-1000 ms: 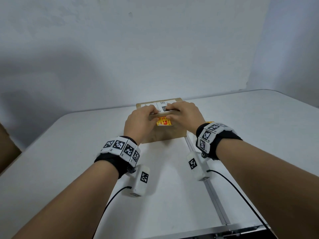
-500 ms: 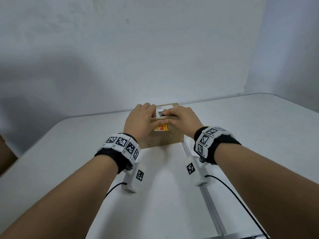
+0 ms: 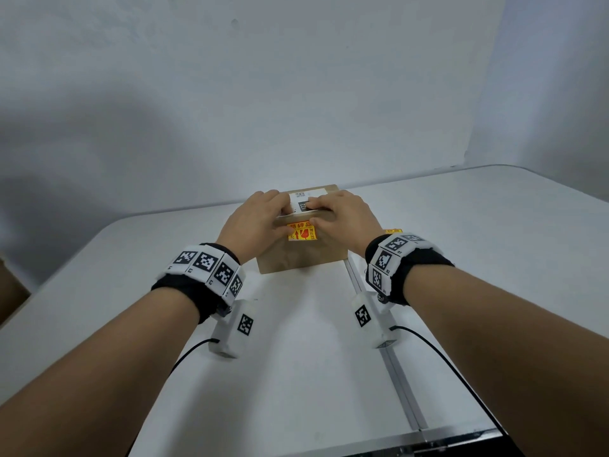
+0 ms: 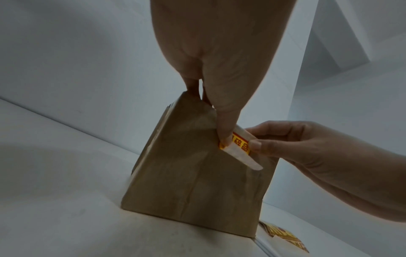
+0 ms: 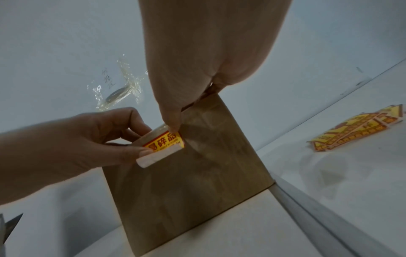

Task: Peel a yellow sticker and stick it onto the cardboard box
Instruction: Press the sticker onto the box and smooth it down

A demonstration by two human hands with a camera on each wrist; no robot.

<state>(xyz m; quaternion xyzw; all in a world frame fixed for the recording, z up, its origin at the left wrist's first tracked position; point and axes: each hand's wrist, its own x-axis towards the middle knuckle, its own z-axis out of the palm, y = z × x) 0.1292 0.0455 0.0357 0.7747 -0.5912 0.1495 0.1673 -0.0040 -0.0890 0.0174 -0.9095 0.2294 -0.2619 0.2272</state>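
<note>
A brown cardboard box (image 3: pixel 298 257) stands at mid-table with a white label (image 3: pixel 304 200) on top. A yellow sticker (image 3: pixel 301 233) with red print sits high on its near face. My left hand (image 3: pixel 263 219) and right hand (image 3: pixel 336 214) both lie over the top front edge, fingers on top, thumbs down on the sticker's two upper corners. In the left wrist view the left thumb (image 4: pixel 226 135) pins the sticker (image 4: pixel 240 143) while its lower part stands off the box (image 4: pixel 193 177), white back showing. The right wrist view shows the sticker (image 5: pixel 164 141) between both thumbs.
A loose pile of yellow stickers (image 5: pixel 356 130) lies on the table right of the box, also in the head view (image 3: pixel 393 231). A metal rail (image 3: pixel 392 364) runs toward me along the table. A taped scrap (image 5: pixel 118 90) hangs on the wall. A brown object (image 3: pixel 10 291) sits at the far left edge.
Both hands have stayed at the box's top front edge. The left fingers have slid farther over the top, and more of the sticker's printed face shows between the thumbs.
</note>
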